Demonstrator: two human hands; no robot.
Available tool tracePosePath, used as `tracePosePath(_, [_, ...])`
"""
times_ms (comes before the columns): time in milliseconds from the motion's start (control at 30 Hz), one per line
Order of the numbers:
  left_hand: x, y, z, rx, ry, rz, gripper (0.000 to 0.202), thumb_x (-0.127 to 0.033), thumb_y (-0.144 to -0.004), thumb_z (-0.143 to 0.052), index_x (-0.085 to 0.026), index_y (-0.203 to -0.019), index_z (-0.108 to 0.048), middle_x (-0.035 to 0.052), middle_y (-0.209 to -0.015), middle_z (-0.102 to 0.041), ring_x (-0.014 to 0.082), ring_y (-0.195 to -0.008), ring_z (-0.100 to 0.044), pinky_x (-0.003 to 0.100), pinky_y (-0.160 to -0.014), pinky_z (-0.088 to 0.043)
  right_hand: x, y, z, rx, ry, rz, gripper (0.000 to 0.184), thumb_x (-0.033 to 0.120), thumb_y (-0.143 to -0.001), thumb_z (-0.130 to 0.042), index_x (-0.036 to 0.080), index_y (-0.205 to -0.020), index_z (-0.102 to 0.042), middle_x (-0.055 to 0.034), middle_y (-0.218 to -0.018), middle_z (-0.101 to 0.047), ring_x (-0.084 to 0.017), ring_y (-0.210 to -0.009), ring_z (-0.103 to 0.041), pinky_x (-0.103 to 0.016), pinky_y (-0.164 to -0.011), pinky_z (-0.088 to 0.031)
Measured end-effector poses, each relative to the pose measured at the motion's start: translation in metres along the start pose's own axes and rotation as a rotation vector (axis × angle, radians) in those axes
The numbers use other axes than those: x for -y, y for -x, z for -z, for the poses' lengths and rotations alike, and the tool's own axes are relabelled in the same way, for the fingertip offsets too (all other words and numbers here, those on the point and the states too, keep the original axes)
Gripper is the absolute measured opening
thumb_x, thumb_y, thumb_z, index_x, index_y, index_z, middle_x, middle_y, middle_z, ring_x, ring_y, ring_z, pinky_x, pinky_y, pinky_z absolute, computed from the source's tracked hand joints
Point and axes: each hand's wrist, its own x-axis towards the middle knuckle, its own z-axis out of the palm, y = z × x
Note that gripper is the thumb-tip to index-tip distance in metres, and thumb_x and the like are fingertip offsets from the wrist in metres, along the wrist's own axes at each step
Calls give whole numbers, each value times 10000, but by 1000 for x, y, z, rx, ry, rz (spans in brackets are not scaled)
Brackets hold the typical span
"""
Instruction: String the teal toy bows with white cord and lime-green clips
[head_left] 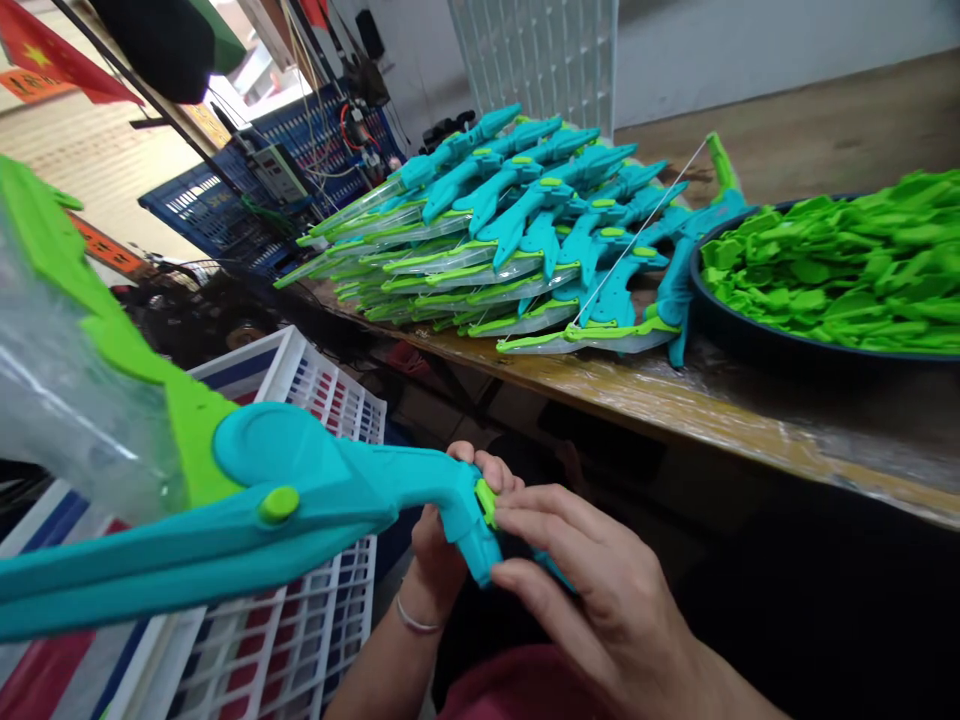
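A turquoise plastic toy bow with a bright green limb and a clear plastic part stretches from the left edge to the middle of the view. My left hand, with a band on its wrist, is closed around the handle end from behind; the toy hides part of its fingers. From the right, my right hand grips the same end. Its fingertips press on a small green piece set in the handle, while the thumb lies against the turquoise plastic below.
Similar toys are stacked on the bench. A dark round basin heaped with green plastic pieces stands at the right. White basket-like crates sit below left. Behind are a blue crate and a translucent rack.
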Motion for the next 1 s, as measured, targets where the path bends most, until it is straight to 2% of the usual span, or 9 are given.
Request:
tracePosePath(100, [0, 3, 6, 4, -15, 19, 498, -513, -756, -825, -276, -1100, -555, 22, -962, -574, 194, -907, -570, 347, -903, -492, 1, -1, 2, 63, 154, -20, 460, 501, -1016, -603, 135, -1295, -603, -120, -1150, -689, -233, -998, -686, -346, -823, -625])
tracePosePath(200, [1, 5, 9, -34, -49, 40, 479, -527, -794, -790, -280, -1124, -545, 25, -1000, -558, 195, -904, -576, 366, -924, -498, 5, -2, -1, 126, 434, -18, 622, 565, -1017, -561, 61, -1381, -536, -157, -1083, -700, -260, -876, -694, -381, -708, -622])
tracePosePath(267, [1, 5, 6, -44, -61, 35, 451, -512, -811, -775, -278, -1118, -542, 27, -995, -549, 195, -884, -570, 380, -918, -505, 8, -3, -5, 145, 608, -20, 630, 574, -970, -641, 51, -1316, -585, -138, -959, -702, -250, -755, -672, -371, -624, -588])
tracePosePath(367, [-1, 4, 0, -20, -68, 14, 424, -463, -808, -788, -268, -1103, -555, 34, -965, -557, 197, -883, -559, 374, -895, -513, 11, -5, -10, 153, 775, -11, 657, 648, -812, -781, 77, -1115, -670, -96, -806, -660, -228, -640, -609, -358, -545, -515])
tracePosePath(467, [-4, 4, -2, 0, -86, 11, 428, -460, -812, -793, -263, -1122, -573, 41, -974, -577, 198, -905, -565, 357, -898, -511, 10, -8, -9, 191, 872, 55, 608, 655, -782, -784, 95, -990, -673, -87, -757, -630, -232, -622, -579, -372, -538, -469])
tracePosePath(600, [-9, 5, 0, -2, -107, 69, 393, -451, -823, -795, -262, -1094, -583, 39, -992, -587, 204, -950, -572, 327, -889, -499, 4, -18, 3, 261, 797, 140, 419, 523, -879, -686, 113, -954, -647, -89, -791, -658, -206, -595, -555, -361, -539, -424])
tracePosePath(733, [-12, 4, -5, 24, -123, 116, 335, -395, -834, -799, -256, -1051, -586, 27, -964, -581, 179, -871, -568, 283, -791, -500, -2, -23, 16, 343, 672, 176, 261, 421, -886, -647, 171, -838, -592, -60, -766, -657, -204, -604, -561, -362, -567, -415])
tracePosePath(900, [-9, 1, -13, 71, -174, 158, 378, -414, -809, -831, -243, -1056, -602, 22, -921, -575, 161, -804, -559, 260, -719, -509, -8, -13, 22, 363, 660, 101, 250, 415, -888, -631, 169, -878, -594, -42, -747, -654, -213, -611, -587, -361, -569, -404])
tracePosePath(1000, [-6, -2, -15, 76, -229, 184, 396, -449, -797, -838, -239, -1049, -616, 23, -914, -581, 148, -760, -561, 238, -658, -512, -8, -7, 25, 370, 669, 28, 320, 460, -915, -635, 145, -959, -603, -47, -782, -676, -211, -638, -616, -344, -565, -396])
